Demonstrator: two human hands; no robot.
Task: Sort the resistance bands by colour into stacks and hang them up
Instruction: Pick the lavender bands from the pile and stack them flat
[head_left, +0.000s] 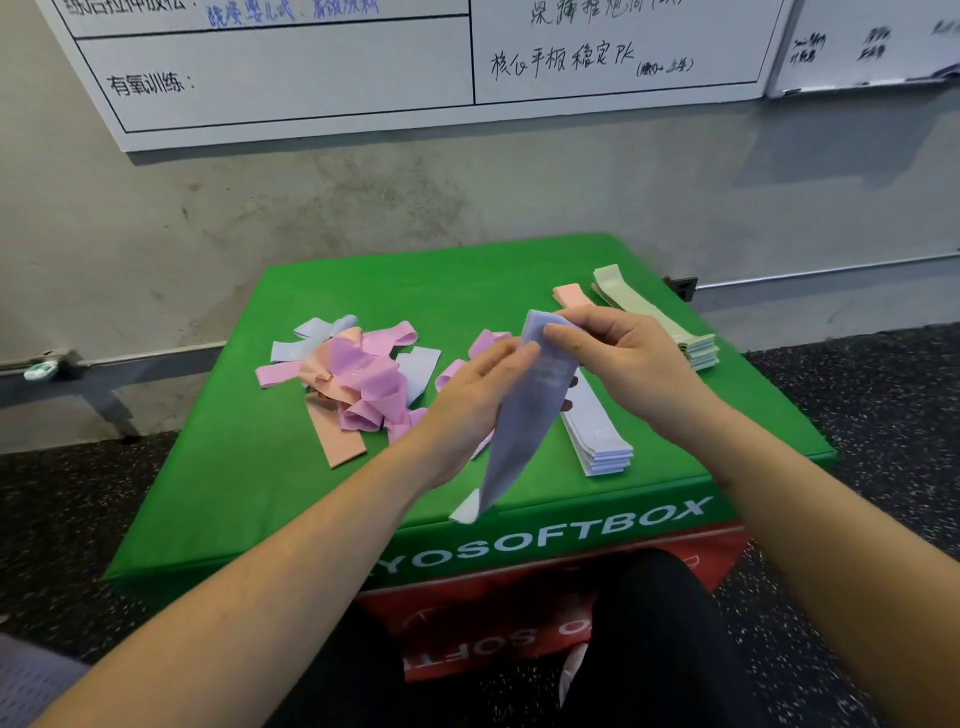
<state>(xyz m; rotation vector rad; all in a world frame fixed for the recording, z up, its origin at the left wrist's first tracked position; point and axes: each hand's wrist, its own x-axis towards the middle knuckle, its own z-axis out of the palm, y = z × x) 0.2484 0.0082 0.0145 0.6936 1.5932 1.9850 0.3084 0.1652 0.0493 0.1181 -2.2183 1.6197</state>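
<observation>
Nearest the camera, the person's dark-clad knees (649, 623) sit against a red soft box (467, 613), which carries a green soft box (249, 483) printed with white letters. Above the green top both forearms reach in and meet on one lavender resistance band (524, 415), held off the surface and hanging down toward the front edge. The left hand (467, 410) grips the band along its left side, fingers curled behind it and thumb lying on the front. The right hand (618, 358) pinches the band's upper end, thumb pressed on the front and fingers curled behind.

Just beside the held band, to the right, lies a neat stack of lavender bands (597, 436). To the left sprawls an unsorted heap of pink, peach and lavender bands (353, 374), tangled and overlapping. Farther back on the right, partly hidden behind the right hand, are a peach stack (571, 295) and a taller pale green stack (654, 317), side by side.

Beyond the box rises a grey concrete wall (363, 197) with a handwritten whiteboard (311, 78) mounted on it.
</observation>
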